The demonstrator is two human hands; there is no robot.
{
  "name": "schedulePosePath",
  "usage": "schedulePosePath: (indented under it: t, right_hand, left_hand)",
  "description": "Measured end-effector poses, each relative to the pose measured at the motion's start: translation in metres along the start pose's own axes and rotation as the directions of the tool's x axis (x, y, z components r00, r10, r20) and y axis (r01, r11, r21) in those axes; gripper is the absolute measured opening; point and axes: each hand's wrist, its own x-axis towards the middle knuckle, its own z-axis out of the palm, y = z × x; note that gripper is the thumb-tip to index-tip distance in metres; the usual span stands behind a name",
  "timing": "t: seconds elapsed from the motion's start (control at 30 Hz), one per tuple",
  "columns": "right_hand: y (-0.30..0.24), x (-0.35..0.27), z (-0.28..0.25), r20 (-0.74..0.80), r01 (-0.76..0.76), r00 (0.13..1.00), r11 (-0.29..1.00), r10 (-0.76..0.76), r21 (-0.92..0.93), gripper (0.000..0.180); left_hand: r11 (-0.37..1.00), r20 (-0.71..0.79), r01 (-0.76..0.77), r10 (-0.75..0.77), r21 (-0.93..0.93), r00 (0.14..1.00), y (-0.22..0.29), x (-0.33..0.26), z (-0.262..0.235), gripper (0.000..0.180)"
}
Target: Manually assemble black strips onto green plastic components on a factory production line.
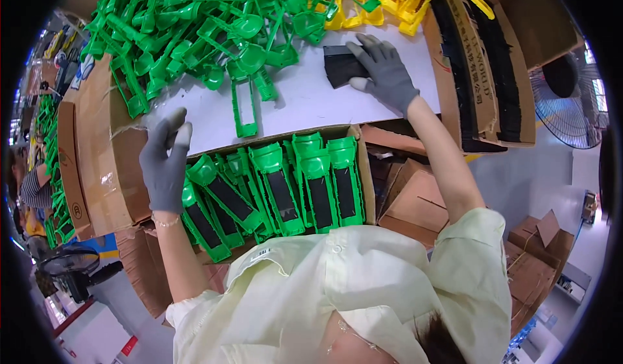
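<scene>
My right hand (389,75), in a grey glove, has its thumb and fingers around a small stack of flat black strips (339,65) on the white tabletop (311,108). My left hand (163,163), gloved too, is raised near the left end of an open carton, its fingers apart with nothing between them. Green plastic frames with black strips set in them (281,192) stand in rows in that carton, close to my body. One loose green frame (244,108) lies on the tabletop between my hands, at the near edge of a large heap of green frames (195,26).
Yellow plastic frames (389,4) are piled at the far right of the table. Beside them, a cardboard box (477,59) holds rows of black strips. Another carton (107,150) stands at the left. Fans (564,101) are at both sides, and a person (37,185) works at far left.
</scene>
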Motion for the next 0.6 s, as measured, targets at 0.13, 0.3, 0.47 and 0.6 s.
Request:
schedulePosePath:
  t: [0.13,0.3,0.47,0.6]
  right_hand:
    - [-0.016,-0.023,0.002,-0.148,-0.009,0.989,0.998,0.017,0.055,0.043]
    - [-0.029,-0.022,-0.017,-0.142,-0.189,0.969,0.975,0.204,0.112,0.03]
    - [-0.029,-0.015,-0.022,0.04,-0.229,0.973,0.971,0.227,0.062,0.022]
    - [-0.038,-0.022,-0.032,-0.135,-0.272,0.948,0.952,0.29,0.139,0.017]
  left_hand:
    - [0.991,-0.014,0.129,-0.129,-0.046,0.991,-0.005,-0.02,-0.001,0.032]
    - [0.992,0.129,0.009,-0.026,0.13,0.991,-0.007,0.015,0.023,0.034]
    - [0.86,0.113,-0.091,0.039,0.503,0.993,0.007,0.052,0.052,0.028]
    - [0.701,0.036,-0.393,0.465,0.595,0.885,0.024,0.095,0.061,0.033]
